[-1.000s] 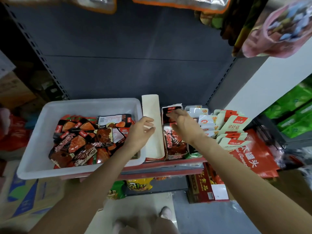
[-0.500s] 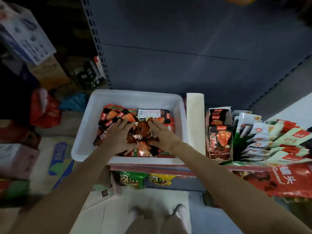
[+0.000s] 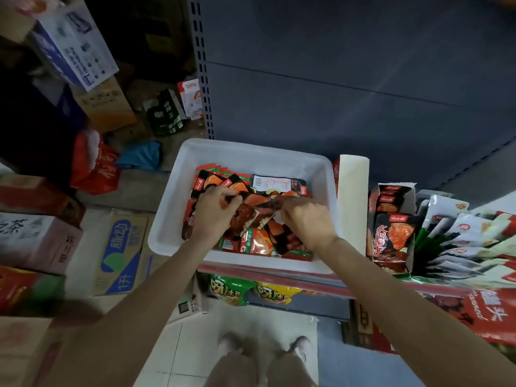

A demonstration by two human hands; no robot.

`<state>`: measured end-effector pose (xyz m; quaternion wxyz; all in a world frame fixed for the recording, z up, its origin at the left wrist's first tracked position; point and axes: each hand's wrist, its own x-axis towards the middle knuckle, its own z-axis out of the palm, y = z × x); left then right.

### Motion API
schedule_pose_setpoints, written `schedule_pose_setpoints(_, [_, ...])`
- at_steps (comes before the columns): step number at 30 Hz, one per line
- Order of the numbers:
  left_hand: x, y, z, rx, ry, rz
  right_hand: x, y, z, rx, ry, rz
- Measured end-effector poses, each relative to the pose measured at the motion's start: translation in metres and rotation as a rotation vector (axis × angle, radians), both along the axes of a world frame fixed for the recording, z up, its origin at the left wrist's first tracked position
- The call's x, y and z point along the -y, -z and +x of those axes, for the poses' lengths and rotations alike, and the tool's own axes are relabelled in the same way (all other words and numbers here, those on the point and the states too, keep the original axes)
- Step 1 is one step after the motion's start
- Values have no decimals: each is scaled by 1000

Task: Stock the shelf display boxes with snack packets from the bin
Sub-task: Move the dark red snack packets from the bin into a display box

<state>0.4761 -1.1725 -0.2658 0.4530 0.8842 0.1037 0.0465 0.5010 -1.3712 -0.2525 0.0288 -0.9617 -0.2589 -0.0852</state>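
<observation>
A white plastic bin [image 3: 178, 202] sits on the shelf edge, holding several red-and-black snack packets [image 3: 259, 243]. Both my hands are inside it. My left hand [image 3: 213, 210] is closed on packets at the pile's left-middle. My right hand [image 3: 304, 219] pinches packets at the pile's right-middle. To the right stands an open display box [image 3: 393, 236] with the same red-and-black packets upright in it. An empty display box [image 3: 353, 196] with a pale inside stands between bin and filled box.
White and green packets [image 3: 458, 233] fill boxes at the far right. Red bags [image 3: 480, 314] hang below the shelf front, and snack bags [image 3: 227, 291] lie on the lower shelf. Cardboard cartons [image 3: 120, 255] crowd the floor at left. My feet [image 3: 262, 347] are below.
My hands went from the display boxes left into the bin and have now closed on packets. My view has swung left and down.
</observation>
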Motion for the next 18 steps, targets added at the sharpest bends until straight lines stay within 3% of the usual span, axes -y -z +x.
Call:
schedule_pose_setpoints(2, [15, -14, 2, -75, -90, -147, 10, -6, 0, 67, 22, 66])
schedule_pose_setpoints(5, [39, -33, 8, -380, -10, -342, 25, -23, -2, 163, 29, 167])
schedule_pose_setpoints(7, [57, -45, 13, -517, 47, -542, 36, -29, -4, 113, -17, 213])
schedule_pose_setpoints(10, [86, -58, 18, -387, 33, -813, 55, -38, -10, -21, -160, 217])
schedule_pose_setpoints(12, [104, -65, 19, -280, 33, -824, 72, -43, -15, -184, -97, 318])
schedule_pose_setpoints(15, [131, -70, 21, -237, 180, -755, 103, -52, -19, -396, 152, 638])
schedule_pose_setpoints(18, [162, -77, 21, -191, 330, -606, 135, -63, -19, -487, 278, 973])
